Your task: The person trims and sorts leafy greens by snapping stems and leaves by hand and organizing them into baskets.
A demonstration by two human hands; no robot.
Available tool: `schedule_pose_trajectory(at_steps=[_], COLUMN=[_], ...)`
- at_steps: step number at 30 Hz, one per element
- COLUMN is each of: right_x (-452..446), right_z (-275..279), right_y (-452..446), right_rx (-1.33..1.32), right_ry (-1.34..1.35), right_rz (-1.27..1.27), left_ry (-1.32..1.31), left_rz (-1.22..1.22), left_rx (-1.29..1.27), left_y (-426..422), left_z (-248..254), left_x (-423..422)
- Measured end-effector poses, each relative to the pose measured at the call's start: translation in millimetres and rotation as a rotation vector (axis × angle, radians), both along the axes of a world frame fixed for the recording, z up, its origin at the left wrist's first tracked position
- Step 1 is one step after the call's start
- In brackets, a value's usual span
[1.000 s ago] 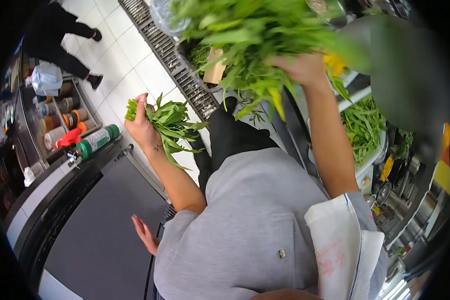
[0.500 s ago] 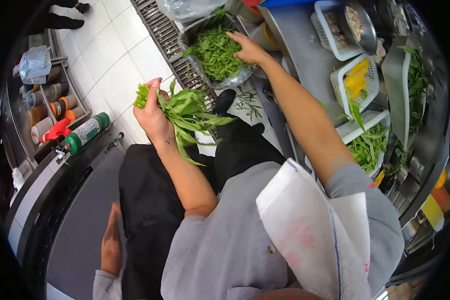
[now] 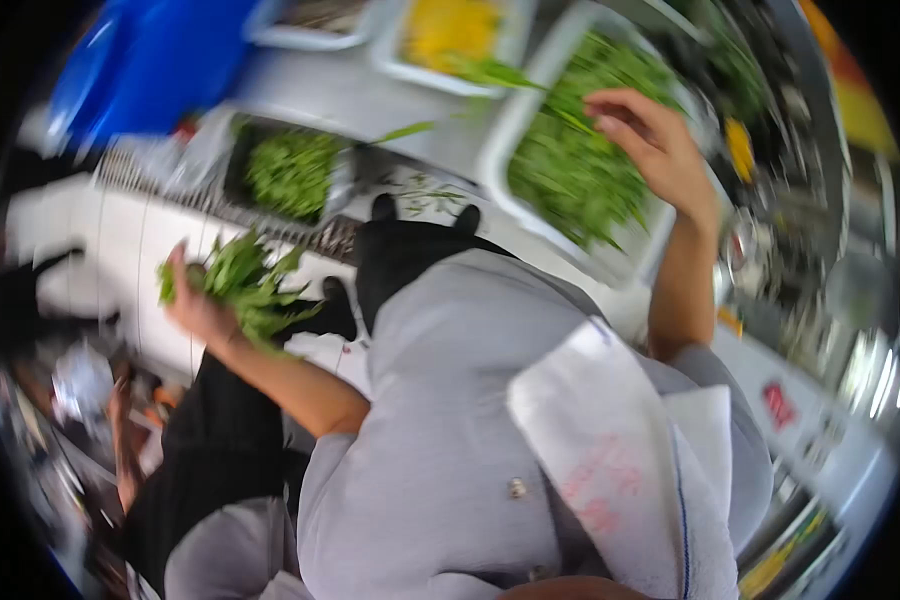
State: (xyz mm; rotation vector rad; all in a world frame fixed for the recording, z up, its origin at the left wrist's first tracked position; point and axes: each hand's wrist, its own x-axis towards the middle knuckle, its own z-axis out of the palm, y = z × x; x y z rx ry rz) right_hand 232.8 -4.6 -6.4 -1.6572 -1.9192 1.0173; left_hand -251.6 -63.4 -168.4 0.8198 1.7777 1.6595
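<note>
My left hand (image 3: 202, 312) is closed around a bunch of leafy green stems (image 3: 255, 285), held out over the floor at the left. The leaves spread to the right of the fist. At the right, my right hand (image 3: 660, 150) hovers over or touches a white tray (image 3: 495, 165) heaped with long green leaves (image 3: 580, 150). Its fingers are slightly bent and apart, with nothing visible held. Motion blurs the picture, so contact with the leaves is hard to judge. A lined bin (image 3: 232, 195) holding cut greens (image 3: 292, 175) stands on the floor between my hands.
Another person's black clothing (image 3: 220, 430) and arm (image 3: 125, 450) are close at my left. A white basket of yellow pieces (image 3: 455, 35) sits on the steel counter (image 3: 370, 110). A blue container (image 3: 160, 65) stands at upper left. Loose leaves (image 3: 420, 190) lie on the floor.
The view has turned to the right. My right hand has left the bin of cut greens and is now at the white tray. My left hand keeps its hold on the bunch.
</note>
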Motion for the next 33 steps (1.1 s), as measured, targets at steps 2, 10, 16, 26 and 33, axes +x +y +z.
schedule_pose_trajectory(at_steps=[2,10,16,26,33], right_x=[62,65,61,63,20], right_z=[-13,-123,-57,-65,-91], right_y=[-47,-134,-87,-58,-84], right_rx=[-0.015,-0.288,-0.208,0.017,0.218], right_ry=[-0.120,-0.560,-0.222,-0.303,-0.213], right_rz=[-0.180,-0.186,-0.082,-0.010,0.336], left_ry=[-0.179,-0.227,-0.205,-0.165,-0.174], left_rz=[-0.025,-0.205,-0.181,-0.160,-0.149], left_rx=[-0.023,0.052,0.024,0.037,0.000], left_y=[4,29,25,-8,-11], left_z=[15,67,94,84,90], left_x=[23,95,145,145,166])
